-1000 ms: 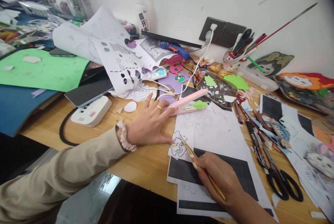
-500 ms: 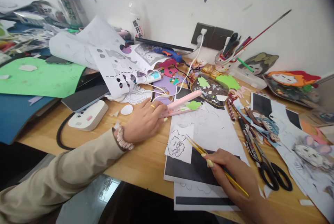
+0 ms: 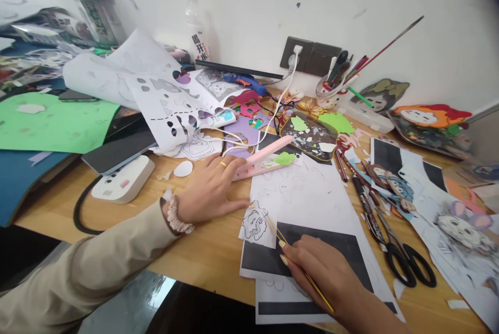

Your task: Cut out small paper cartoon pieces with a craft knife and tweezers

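Yellow tweezers (image 3: 318,292) are pinched in my right hand (image 3: 331,267), their tips on or just over a small square of paper with a line-drawn character (image 3: 255,226). That square lies on larger white printed sheets (image 3: 312,194) with black blocks. My left hand (image 3: 210,188) rests spread, its fingers over the near end of a pink hair straightener (image 3: 268,151). Its thumb reaches out to the top edge of the small drawing. The straightener's plates stand apart, with a green paper cutout (image 3: 284,158) by the lower one.
Black-handled scissors (image 3: 405,261), a marker (image 3: 360,194) and paper cutouts lie to the right. A white device (image 3: 122,181) with a phone (image 3: 117,149) leaning on it sits left. Behind are a glue gun (image 3: 249,83), a white cable (image 3: 278,105), a pen cup (image 3: 331,86) and a bottle (image 3: 197,32).
My right hand has moved the tweezers left and down onto the drawing. My left thumb has swung out from the straightener to the paper's edge. The view has shifted slightly.
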`<act>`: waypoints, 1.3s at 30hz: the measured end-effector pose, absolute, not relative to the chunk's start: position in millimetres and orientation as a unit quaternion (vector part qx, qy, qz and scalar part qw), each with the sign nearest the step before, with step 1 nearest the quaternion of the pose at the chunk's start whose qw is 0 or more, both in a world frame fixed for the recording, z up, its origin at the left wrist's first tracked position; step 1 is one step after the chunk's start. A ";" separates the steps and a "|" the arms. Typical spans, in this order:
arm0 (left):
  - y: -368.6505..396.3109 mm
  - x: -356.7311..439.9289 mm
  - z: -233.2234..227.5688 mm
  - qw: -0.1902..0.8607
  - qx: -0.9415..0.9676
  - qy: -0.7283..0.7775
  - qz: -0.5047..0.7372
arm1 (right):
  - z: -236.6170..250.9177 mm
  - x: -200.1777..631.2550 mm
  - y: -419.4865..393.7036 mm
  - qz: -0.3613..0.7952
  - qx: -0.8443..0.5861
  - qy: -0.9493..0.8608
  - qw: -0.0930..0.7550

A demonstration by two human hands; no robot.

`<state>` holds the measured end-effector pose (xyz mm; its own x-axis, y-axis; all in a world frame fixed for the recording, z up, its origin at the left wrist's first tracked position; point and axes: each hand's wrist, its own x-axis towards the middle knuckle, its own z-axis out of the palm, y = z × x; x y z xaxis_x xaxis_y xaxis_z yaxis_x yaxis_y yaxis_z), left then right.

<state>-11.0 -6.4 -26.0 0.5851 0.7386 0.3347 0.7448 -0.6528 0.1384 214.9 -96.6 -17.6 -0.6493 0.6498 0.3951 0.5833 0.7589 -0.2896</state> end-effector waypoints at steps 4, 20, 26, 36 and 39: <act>-8.1 -8.8 -24.6 0.004 -0.893 -0.417 -0.167 | -22.1 215.6 -98.1 0.064 -0.319 -0.911 0.252; -7.3 -9.2 -24.3 0.005 -0.900 -0.403 -0.167 | 6.9 247.2 -41.7 0.173 -0.607 -0.707 0.319; -7.5 -9.1 -23.9 0.006 -0.901 -0.400 -0.165 | -8.3 235.8 -26.3 0.140 -0.574 -0.741 0.319; -8.2 -8.9 -25.1 0.014 -0.900 -0.411 -0.148 | -20.1 230.5 -26.0 0.133 -0.548 -0.776 0.282; -8.2 -9.3 -25.3 0.008 -0.898 -0.416 -0.144 | -20.1 230.9 -26.3 0.142 -0.551 -0.769 0.289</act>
